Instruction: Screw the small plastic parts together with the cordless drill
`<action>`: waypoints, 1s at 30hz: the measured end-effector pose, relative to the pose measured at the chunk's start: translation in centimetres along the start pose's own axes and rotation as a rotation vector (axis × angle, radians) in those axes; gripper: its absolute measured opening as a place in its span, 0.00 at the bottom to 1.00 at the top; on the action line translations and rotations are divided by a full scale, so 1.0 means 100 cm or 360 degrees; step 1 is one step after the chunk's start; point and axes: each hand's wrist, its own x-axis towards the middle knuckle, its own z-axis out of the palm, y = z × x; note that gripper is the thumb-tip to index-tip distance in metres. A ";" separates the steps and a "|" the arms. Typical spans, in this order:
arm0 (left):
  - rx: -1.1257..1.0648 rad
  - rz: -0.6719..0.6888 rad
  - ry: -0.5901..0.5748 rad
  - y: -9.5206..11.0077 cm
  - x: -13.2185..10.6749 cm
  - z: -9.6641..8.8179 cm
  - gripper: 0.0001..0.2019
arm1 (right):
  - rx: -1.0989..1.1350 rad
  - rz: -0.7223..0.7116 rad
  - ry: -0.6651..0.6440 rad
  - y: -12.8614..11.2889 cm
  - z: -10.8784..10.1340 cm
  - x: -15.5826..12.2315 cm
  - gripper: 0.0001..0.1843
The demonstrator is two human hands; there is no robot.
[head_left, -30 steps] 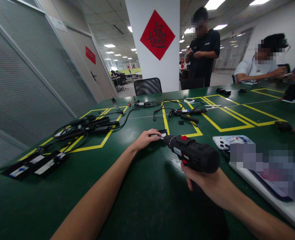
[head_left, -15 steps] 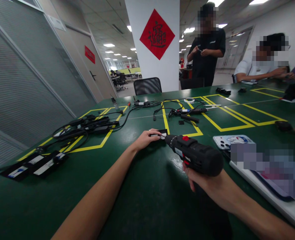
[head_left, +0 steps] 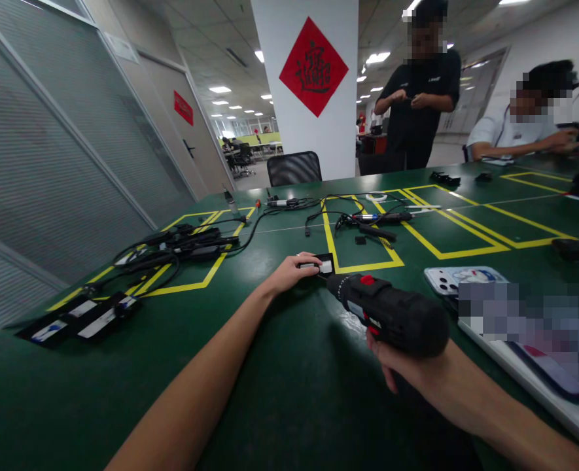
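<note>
My left hand (head_left: 293,275) rests on the green table and holds a small flat black piece with a white patch (head_left: 326,266), its fingers bent over the left part. My right hand (head_left: 392,363) is wrapped round the grip of a black cordless drill with red switches (head_left: 387,311). The drill points away and left, its thin bit close to the near edge of the black piece beside my left fingertips. Whether the bit touches the piece I cannot tell. The drill's lower part is in dark shadow.
Black cables and devices (head_left: 186,245) lie at left, near black pieces with white patches (head_left: 97,322). A pen-shaped tool (head_left: 382,217) lies ahead. A phone (head_left: 466,280) and a white-edged slab (head_left: 519,386) sit at right. Two people are across the table.
The drill has drawn back slightly toward me and lower, showing more of the black piece. My left hand stays on the piece. The whole view has shifted a little.
</note>
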 end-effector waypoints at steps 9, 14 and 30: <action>0.0004 -0.0019 -0.0004 0.002 0.000 -0.001 0.16 | 0.0034 -0.0032 -0.0004 -0.001 0.001 0.001 0.12; -0.0007 -0.0001 -0.0011 0.004 -0.001 -0.001 0.16 | 0.0085 -0.0146 -0.0011 0.001 0.001 0.004 0.10; -0.0002 0.0012 -0.0005 0.003 0.000 0.000 0.17 | 0.0043 -0.0114 0.0002 0.001 0.003 0.004 0.11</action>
